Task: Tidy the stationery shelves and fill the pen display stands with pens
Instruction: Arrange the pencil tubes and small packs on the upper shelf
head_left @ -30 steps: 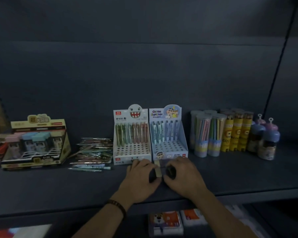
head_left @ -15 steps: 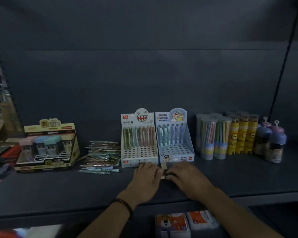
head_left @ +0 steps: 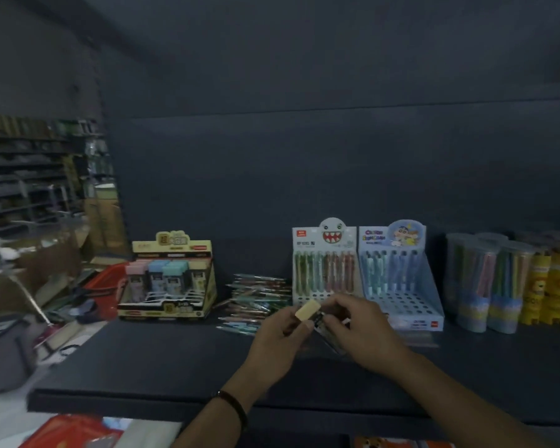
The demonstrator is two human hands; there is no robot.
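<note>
Both hands are raised just above the dark shelf (head_left: pixel 162 357), in front of two pen display stands. My left hand (head_left: pixel 280 337) pinches a small cream block (head_left: pixel 307 310) between thumb and fingers. My right hand (head_left: pixel 359 328) grips a small dark, clear-wrapped item (head_left: pixel 320 320) that touches the block. The white stand (head_left: pixel 324 263) with a toothy face holds a back row of pens. The blue cartoon stand (head_left: pixel 401 286) has a back row of pens and open holes in front. A pile of loose pens (head_left: pixel 256 299) lies left of the white stand.
A yellow box of pastel-capped items (head_left: pixel 168 279) stands at the left of the shelf. Clear tubes of pencils (head_left: pixel 485 282) and yellow tubes (head_left: pixel 550 286) stand at the right. A red basket (head_left: pixel 104 279) and clutter lie beyond the shelf's left end.
Both hands have lifted off the shelf, bringing the cream block and the dark item up with them. The view has swung left, so the stands now sit further right.
</note>
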